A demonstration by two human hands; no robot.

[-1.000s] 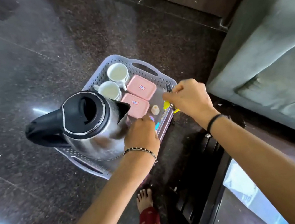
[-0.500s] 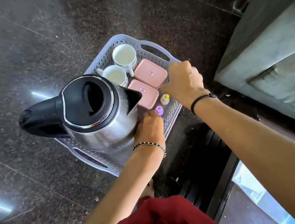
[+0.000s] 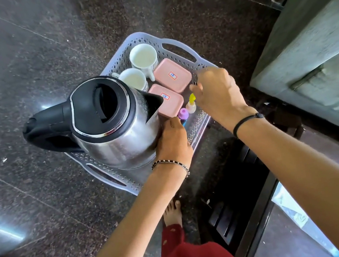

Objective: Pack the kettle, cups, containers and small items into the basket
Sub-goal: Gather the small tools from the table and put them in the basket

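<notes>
Place: a home living room
Floor: polished dark granite floor (image 3: 18, 63)
Furniture: grey upholstered sofa (image 3: 318, 47)
Person: barefoot (image 3: 173, 214)

Both hands (image 3: 173, 141) (image 3: 218, 93) lowered, fingers curled

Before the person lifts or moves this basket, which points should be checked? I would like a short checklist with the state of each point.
1. Kettle inside the basket: ok.
2. Kettle lid closed: ok.
3. Both white cups upright in the basket: ok.
4. Two pink containers lie flat, lids on: ok.
5. Small bottles stand steady: cannot tell; the right hand is at them.
6. Hands on the basket handles: not ok; the left hand rests by the kettle.
</notes>
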